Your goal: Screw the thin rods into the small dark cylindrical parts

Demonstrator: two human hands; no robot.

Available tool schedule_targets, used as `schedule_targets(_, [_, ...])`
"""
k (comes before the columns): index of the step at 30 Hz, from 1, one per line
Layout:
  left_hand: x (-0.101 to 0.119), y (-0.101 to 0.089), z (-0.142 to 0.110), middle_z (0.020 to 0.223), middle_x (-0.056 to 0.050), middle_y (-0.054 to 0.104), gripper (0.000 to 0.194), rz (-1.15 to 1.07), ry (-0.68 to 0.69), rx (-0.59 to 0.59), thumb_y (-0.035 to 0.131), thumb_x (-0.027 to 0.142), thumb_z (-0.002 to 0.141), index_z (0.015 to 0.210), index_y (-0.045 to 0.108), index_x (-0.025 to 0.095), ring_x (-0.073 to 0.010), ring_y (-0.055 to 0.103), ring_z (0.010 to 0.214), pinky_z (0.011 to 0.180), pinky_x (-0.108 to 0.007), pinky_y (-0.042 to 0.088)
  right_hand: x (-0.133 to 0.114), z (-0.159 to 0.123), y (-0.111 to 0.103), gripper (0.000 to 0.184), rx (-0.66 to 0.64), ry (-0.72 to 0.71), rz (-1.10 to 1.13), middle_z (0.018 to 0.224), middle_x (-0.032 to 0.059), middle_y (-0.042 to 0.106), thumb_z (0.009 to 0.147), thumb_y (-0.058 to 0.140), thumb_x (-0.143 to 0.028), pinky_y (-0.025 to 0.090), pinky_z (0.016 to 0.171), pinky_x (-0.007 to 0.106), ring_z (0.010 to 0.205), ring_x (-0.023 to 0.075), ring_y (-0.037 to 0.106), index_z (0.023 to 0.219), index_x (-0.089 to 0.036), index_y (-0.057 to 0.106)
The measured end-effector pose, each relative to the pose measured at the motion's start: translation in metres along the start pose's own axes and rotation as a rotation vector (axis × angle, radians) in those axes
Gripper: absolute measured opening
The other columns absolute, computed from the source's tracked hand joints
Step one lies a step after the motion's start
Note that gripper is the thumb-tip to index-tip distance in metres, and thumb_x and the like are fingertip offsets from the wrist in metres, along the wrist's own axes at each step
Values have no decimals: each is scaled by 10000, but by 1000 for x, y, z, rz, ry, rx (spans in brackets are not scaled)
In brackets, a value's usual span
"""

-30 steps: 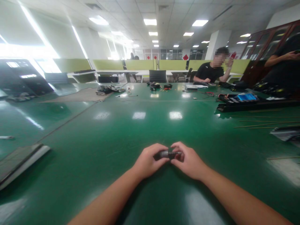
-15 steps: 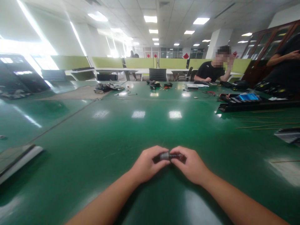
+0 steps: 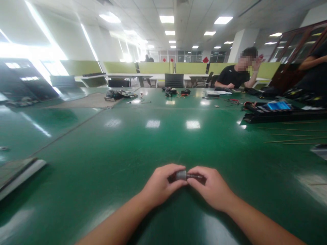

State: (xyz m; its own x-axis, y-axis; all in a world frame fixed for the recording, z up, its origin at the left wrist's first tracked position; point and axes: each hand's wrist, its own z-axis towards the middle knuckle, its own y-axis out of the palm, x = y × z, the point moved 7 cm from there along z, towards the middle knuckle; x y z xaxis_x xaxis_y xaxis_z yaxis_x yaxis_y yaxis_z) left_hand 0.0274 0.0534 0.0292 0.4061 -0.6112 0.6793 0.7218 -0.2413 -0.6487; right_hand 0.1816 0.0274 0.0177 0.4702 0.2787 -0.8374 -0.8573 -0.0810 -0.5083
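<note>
Low in the middle of the head view, a small grey metal cylinder with a thin dark ridged shaft [image 3: 181, 175] lies level between my two hands, close above the green table or on it. My left hand [image 3: 162, 182] is closed round the cylinder, thumb below and fingers above. On the shaft side, the fingertips and thumb of my right hand [image 3: 213, 187] close about the shaft where it meets the cylinder. The far end of the shaft points into my right palm. I cannot tell what exact kind of part it is.
Glossy green table [image 3: 114, 143] spreads all round. A flat panel [image 3: 22, 175] lies at the left. Thin rods [image 3: 293, 139] and a black tray with a blue item [image 3: 279, 106] are at the right. Electronic parts [image 3: 119, 94] lie at the back, where a person [image 3: 231, 77] sits.
Both hands and the part sit slightly lower and further right in view. The surroundings have shifted a little to the right too. The grip looks much the same.
</note>
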Motion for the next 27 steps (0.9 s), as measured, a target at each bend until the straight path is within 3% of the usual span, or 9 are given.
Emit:
schedule_targets(16, [10,-3,-1,1022,-61,742,272,38,62,66,722,316,822,1069,690,206,-193,700,923,859,-301,562,-1,2,-3,114,14,-27,4,877,13,739,860,652,-226,484,719,269,792,183,662,922,-237,748])
schedule_targets(27, [9,-2,-3,1021,-50,741,270,52,55,49,716,315,832,1077,687,205,-181,696,918,843,-282,556,-1,1,-3,110,8,-27,1,865,8,739,854,660,-221,480,711,258,784,176,664,915,-233,750])
